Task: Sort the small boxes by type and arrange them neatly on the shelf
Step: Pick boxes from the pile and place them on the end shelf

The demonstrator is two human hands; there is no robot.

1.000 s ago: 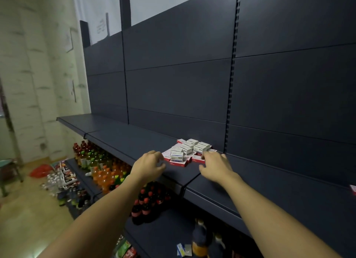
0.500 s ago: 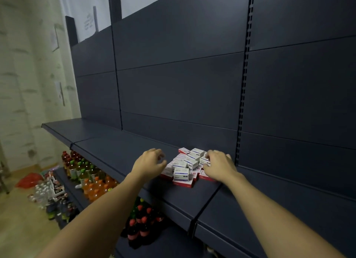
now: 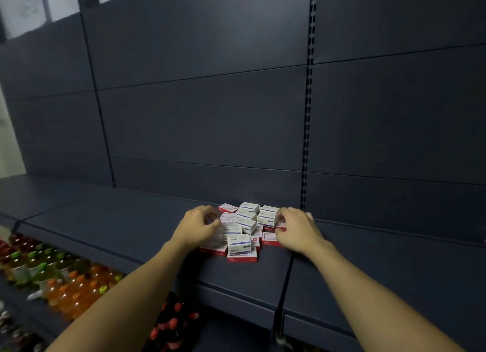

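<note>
A jumbled pile of small boxes [image 3: 243, 228] sits on a dark blue metal shelf [image 3: 131, 228], close to the shelf's back panel and just left of a slotted upright post [image 3: 307, 131]. Some boxes are white with blue print, others white with red edges; they lie mixed and overlapping. The left hand [image 3: 196, 227] rests against the left side of the pile, fingers curled, touching the boxes; whether it grips one is unclear. The right hand [image 3: 295, 229] is at the right side of the pile, its fingers curled around a white box at the edge. Below the shelf, left of the pile, stand rows of drink bottles [image 3: 52, 278] with orange, green and red contents.
</note>
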